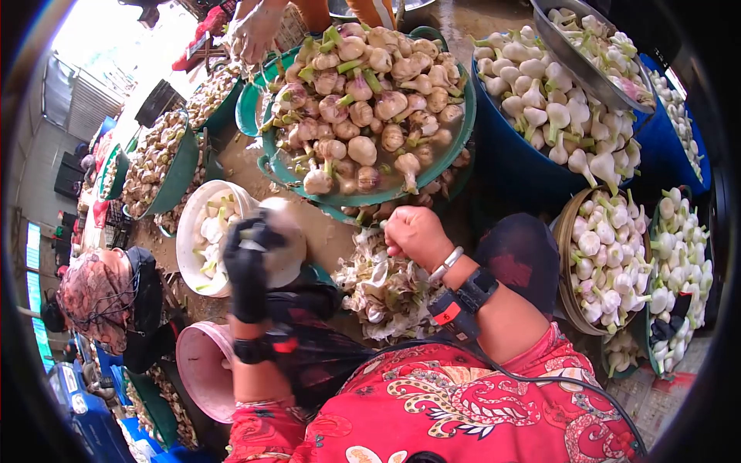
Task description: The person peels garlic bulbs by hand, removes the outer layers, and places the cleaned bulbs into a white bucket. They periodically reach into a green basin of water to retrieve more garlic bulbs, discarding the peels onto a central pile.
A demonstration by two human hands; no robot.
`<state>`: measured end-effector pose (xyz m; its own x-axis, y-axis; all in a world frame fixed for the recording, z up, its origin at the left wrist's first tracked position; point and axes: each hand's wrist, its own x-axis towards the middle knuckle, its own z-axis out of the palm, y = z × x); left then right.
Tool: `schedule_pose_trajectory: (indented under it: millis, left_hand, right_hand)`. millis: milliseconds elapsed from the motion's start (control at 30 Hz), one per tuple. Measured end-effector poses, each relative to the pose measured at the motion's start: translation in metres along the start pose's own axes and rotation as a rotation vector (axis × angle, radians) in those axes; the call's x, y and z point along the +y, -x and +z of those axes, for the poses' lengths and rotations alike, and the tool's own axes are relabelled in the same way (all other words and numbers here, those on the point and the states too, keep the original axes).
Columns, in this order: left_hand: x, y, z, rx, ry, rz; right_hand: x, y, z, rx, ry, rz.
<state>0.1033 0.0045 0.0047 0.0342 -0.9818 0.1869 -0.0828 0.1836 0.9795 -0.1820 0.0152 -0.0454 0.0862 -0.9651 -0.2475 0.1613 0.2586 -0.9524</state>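
My left hand [251, 251], in a black glove, is smeared by motion in front of the white bucket [231, 187], which has peeled garlic bulbs [214, 229] in it. Whether this hand holds anything I cannot tell. To its right, my bare right hand [417, 235] is closed in a fist over a heap of garlic skins [386, 289]; a small pale tip shows at its fingers, and the rest of what it grips is hidden. Just beyond both hands stands a green basin [465, 127] piled with unpeeled garlic bulbs [363, 112] in murky water.
Blue tubs [494, 147] of white garlic stand at the right, one with a metal bowl [552, 73] on top. Nearer is a round basket [567, 270] of garlic. A pink bucket [202, 370] lies tilted at lower left. Another person's hand [255, 35] is at the basin's far side.
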Motion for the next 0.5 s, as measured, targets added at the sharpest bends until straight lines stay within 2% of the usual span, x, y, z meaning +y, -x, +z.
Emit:
schedule_pose_trajectory:
  millis: [33, 67, 133, 167, 200, 233, 267, 300, 367, 400, 433, 467, 500]
  left_hand:
    - [0.011, -0.013, -0.027, 0.106, -0.179, 0.065]
    - [0.023, -0.024, -0.048, 0.214, -0.356, 0.129]
    - [0.04, -0.036, -0.064, 0.282, -0.883, 0.236]
    - [0.038, -0.04, -0.06, 0.232, -0.826, 0.247]
    - [0.042, -0.042, -0.032, 0.143, -0.606, 0.194]
    - [0.02, -0.047, -0.02, 0.066, -0.592, 0.178]
    - [0.011, -0.051, 0.003, -0.069, -0.775, 0.314]
    - [0.006, -0.056, 0.027, -0.167, -0.889, 0.285]
    - [-0.012, -0.068, 0.064, -0.2, -0.74, 0.143]
    - [-0.036, -0.086, 0.068, -0.149, -0.991, 0.287]
    - [-0.04, -0.099, 0.078, -0.163, -1.029, 0.13]
    - [-0.046, -0.112, 0.086, -0.194, -1.182, 0.118]
    - [-0.049, -0.124, 0.095, -0.263, -1.23, -0.046]
  right_hand:
    - [0.006, -0.001, -0.001, -0.029, 0.124, -0.025]
    - [0.007, 0.001, 0.0, -0.03, 0.123, -0.028]
    - [0.006, 0.002, 0.002, 0.026, 0.349, -0.151]
    - [0.003, 0.003, 0.003, 0.015, 0.414, -0.146]
    - [0.007, 0.003, 0.006, 0.018, 0.412, -0.152]
    - [0.014, 0.0, 0.009, 0.042, 0.376, -0.208]
    - [0.017, 0.0, 0.01, 0.067, 0.342, -0.265]
    - [0.017, 0.001, 0.011, 0.055, 0.312, -0.314]
    - [0.003, 0.005, 0.003, 0.009, 0.473, -0.238]
    - [0.002, 0.005, 0.002, 0.015, 0.499, -0.236]
    - [0.005, 0.004, 0.001, 0.037, 0.516, -0.272]
    - [0.007, 0.002, -0.002, 0.064, 0.533, -0.302]
    - [0.003, 0.002, -0.007, 0.034, 0.583, -0.268]
